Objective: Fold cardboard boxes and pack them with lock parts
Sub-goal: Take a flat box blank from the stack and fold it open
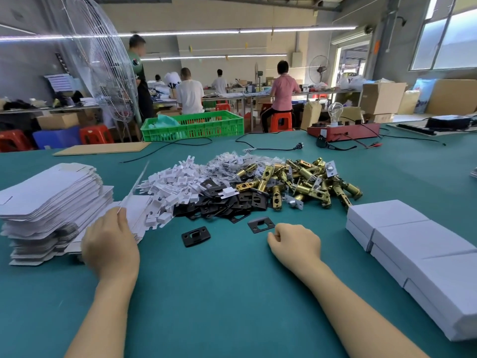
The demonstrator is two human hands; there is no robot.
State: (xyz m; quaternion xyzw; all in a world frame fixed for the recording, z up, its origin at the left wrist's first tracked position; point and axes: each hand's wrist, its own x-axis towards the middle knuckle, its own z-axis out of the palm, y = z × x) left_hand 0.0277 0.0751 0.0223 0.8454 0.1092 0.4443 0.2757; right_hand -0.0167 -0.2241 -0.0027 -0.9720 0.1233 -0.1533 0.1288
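Two bare forearms are reaching out over the green desk [232,293]. Left hand [109,245] is lying on a flat white box blank [136,215], its thumb and fingers [121,215] pinching the blank's near edge, which is lifting into a blurred tilt. Beside it a tall stack of blanks [49,202] is sitting at the desk's left, die-cut, thin and pale grey-white. Right hand [294,244] is resting on the desk as a loose fist, fingers curled and holding nothing, just near a dark strike plate [260,224]; a second plate [195,236] is lying apart to the left. Beyond them the heap is spreading: white plastic pieces [175,184], black plates [227,202], brass latch bolts [307,184]. Folded white boxes [413,244] are standing in a row at right.
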